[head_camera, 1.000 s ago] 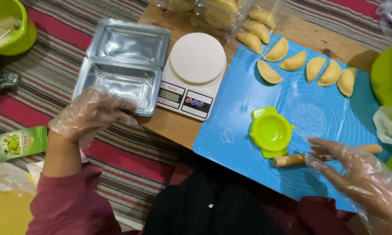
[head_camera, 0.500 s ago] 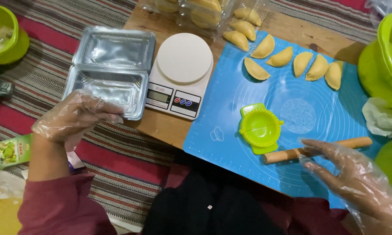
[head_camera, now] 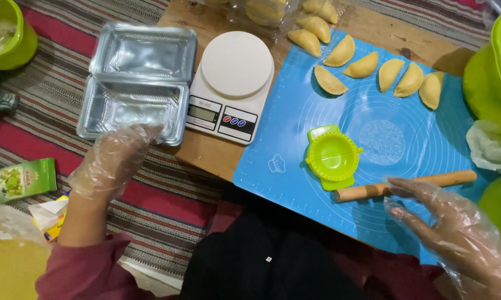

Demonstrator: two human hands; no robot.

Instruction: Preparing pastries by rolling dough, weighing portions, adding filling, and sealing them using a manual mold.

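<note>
Folded pastries (head_camera: 367, 65) lie shaped; left hand (head_camera: 114, 161) — open — touches the still-empty clear container (head_camera: 132, 108); right hand (head_camera: 456, 228) open at rolling pin (head_camera: 406, 186).

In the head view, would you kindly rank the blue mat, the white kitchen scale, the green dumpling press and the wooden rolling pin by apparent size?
1. blue mat
2. white kitchen scale
3. green dumpling press
4. wooden rolling pin, longer than the press but much thinner, so these last two are close.

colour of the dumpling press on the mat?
Lime green dumpling press, lying open on the blue mat; head view shows it best.
</note>
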